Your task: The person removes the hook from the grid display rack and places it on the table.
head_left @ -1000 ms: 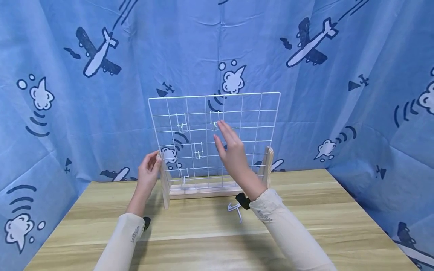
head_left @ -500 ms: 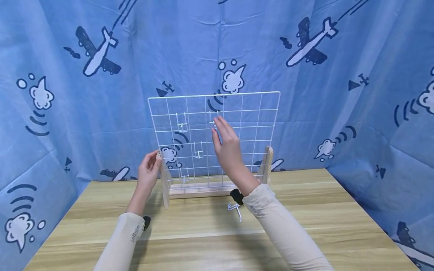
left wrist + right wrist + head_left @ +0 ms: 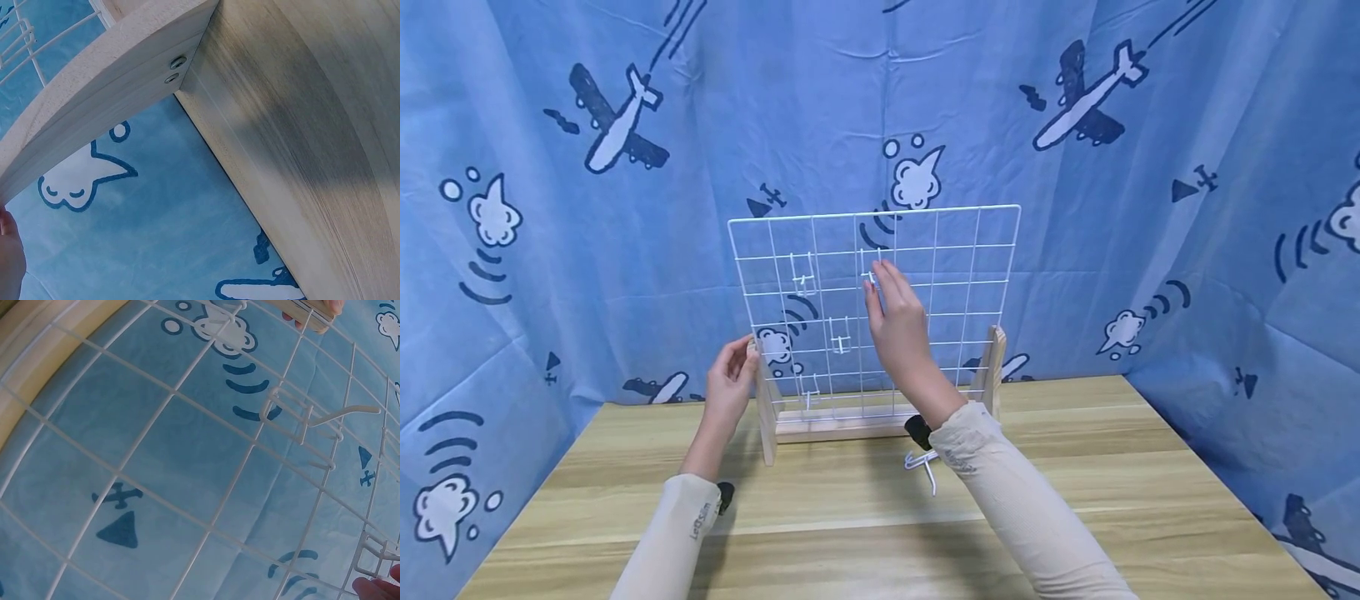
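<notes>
A white wire grid panel stands upright in a wooden stand. My left hand grips the top of the stand's left post; only a fingertip shows in the left wrist view. My right hand is raised before the panel's upper middle, thumb and fingers pinching a white wire hook that hangs on the grid. Fingers partly cover this hook in the head view. In the right wrist view, fingertips sit right at its prong. Another hook hangs lower on the grid.
More hooks hang on the panel's left side, at the upper left and lower left. A loose white hook lies on the wooden table under my right wrist. A blue patterned curtain surrounds the table.
My right hand has moved slightly left, and the upper middle hook has shifted a little left along the grid. The left hand keeps its hold on the post.
</notes>
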The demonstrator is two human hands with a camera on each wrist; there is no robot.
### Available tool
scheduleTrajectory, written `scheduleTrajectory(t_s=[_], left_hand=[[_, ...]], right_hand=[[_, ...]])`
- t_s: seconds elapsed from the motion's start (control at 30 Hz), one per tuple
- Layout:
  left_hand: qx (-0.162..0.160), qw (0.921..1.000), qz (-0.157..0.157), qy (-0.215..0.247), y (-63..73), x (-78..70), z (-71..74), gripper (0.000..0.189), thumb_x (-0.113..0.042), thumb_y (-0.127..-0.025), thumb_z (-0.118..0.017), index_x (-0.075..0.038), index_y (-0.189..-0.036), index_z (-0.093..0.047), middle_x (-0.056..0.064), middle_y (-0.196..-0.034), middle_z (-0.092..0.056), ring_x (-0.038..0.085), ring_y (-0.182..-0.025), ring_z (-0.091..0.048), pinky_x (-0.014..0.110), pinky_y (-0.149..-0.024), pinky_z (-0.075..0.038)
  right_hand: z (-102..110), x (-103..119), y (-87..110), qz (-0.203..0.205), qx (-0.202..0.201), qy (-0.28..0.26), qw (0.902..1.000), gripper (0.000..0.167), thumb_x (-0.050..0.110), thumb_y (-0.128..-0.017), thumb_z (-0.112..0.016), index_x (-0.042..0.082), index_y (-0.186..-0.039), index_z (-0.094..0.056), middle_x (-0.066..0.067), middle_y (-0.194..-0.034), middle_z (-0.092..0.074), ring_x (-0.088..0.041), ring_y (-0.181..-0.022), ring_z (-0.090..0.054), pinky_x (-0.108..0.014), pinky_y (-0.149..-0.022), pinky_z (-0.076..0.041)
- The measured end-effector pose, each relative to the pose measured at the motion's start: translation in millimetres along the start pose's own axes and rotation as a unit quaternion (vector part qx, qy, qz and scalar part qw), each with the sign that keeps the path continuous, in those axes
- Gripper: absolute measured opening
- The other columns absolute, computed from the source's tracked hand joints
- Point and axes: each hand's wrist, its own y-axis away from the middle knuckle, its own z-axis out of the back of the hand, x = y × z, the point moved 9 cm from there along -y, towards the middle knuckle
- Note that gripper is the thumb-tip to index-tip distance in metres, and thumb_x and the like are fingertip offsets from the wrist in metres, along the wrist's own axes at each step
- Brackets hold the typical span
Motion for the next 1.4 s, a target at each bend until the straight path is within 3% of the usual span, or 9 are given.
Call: scheduleTrajectory(t_s=[0.27,0.83,1.4], left_hand=[[0.0,1.0,0.0,-0.004,0.4,-0.9,-1.2,0.04,-0.016,-0.1,-0.051,-0.002,-0.137,-0.046,0.015,-0.135,-0.05,0.021,-0.129,-0.045,0.021,-0.106,-0.04],[0.003,0.9999,0.015,0.001,0.6,-0.9,-3.3,0.04,-0.016,-0.1,-0.05,-0.004,-0.138,-0.045,0.013,-0.135,-0.049,0.019,-0.126,-0.046,0.019,-0.104,-0.041],[0.003,1.0,-0.006,0.002,2.6,-2.4,-0.7,0.04,-0.015,-0.101,-0.05,-0.001,-0.137,-0.045,0.014,-0.135,-0.049,0.02,-0.128,-0.044,0.016,-0.104,-0.04]], right_hand=[[2,3,-2.0,0.009,-0.006,-0.004,0.9999,0.026,0.005,-0.096,-0.057,-0.005,-0.12,-0.064,-0.027,-0.123,-0.059,-0.037,-0.114,-0.059,-0.036,-0.094,-0.053],[12,11,-7.6,0.041,-0.04,-0.008,0.9983,0.023,0.001,-0.092,-0.062,-0.006,-0.113,-0.067,-0.028,-0.117,-0.062,-0.037,-0.107,-0.062,-0.037,-0.091,-0.054],[19,14,-10.3,0.053,-0.047,-0.016,0.9973,0.023,0.0,-0.091,-0.062,-0.006,-0.113,-0.067,-0.03,-0.116,-0.062,-0.038,-0.108,-0.062,-0.036,-0.09,-0.055]])
